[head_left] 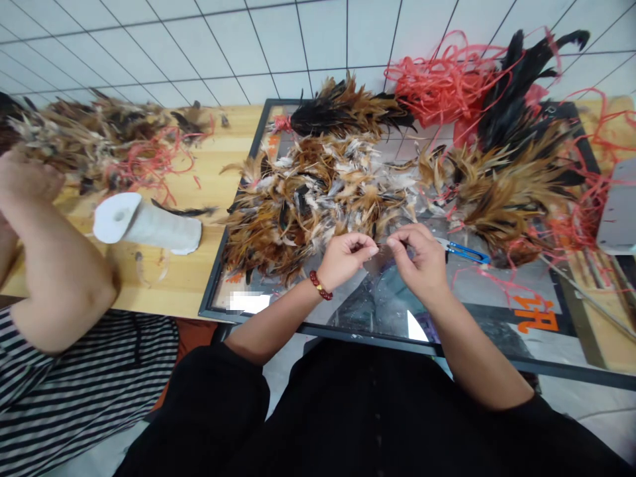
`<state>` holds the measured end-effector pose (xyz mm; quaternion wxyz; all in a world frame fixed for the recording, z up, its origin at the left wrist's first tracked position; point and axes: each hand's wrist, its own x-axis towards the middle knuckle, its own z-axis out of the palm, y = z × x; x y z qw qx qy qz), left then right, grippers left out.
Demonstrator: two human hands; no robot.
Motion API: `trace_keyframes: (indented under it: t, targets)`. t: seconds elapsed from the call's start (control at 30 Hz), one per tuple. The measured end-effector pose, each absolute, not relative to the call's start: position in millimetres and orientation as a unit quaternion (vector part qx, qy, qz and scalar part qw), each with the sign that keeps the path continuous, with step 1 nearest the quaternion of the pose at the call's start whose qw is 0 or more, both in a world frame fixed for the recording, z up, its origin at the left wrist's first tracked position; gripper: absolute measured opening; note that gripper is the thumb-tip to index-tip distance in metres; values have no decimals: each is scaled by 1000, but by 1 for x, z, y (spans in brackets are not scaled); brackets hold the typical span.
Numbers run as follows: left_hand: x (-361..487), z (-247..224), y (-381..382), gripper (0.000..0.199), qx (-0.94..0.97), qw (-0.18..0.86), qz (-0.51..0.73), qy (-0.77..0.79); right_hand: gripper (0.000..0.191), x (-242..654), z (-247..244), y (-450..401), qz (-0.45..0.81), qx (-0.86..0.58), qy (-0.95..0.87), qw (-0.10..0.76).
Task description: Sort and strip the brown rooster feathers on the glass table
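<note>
My left hand (346, 260), with a dark red bead bracelet (320, 285) at the wrist, is closed in a pinch of thumb and forefinger. Close beside it, fingertips almost meeting, my right hand (420, 258) pinches too. Whatever lies between the fingertips is too small to make out. Both hands are over the near edge of a large pile of brown and white feathers (318, 192) on a glass-topped board. Partly behind my right hand lie blue thread snips (467, 252).
Feather bundles (342, 116) and pink plastic strips (442, 83) lie along the back. To the left, a co-worker's arm (59, 245) reaches over the wooden table (199, 291) near a white spool (163, 225) and more feathers (84, 136). A tiled wall (223, 50) bounds the far side.
</note>
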<state>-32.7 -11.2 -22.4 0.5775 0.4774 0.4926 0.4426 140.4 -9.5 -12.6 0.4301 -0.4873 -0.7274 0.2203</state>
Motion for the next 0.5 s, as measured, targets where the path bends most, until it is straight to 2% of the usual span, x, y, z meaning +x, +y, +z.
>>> trace_keyframes:
  t: [0.07,0.17,0.5]
  targets:
    - [-34,-22,-9,25,393,645,461,466,16,143,-14,-7,220,-494,-716,442]
    - [-35,-20,-6,34,317,683,484,446,13,144,-15,-7,235,-483,-723,434]
    - [-35,-17,-6,38,325,671,494,447,16,140,-12,-8,257,-474,-745,393]
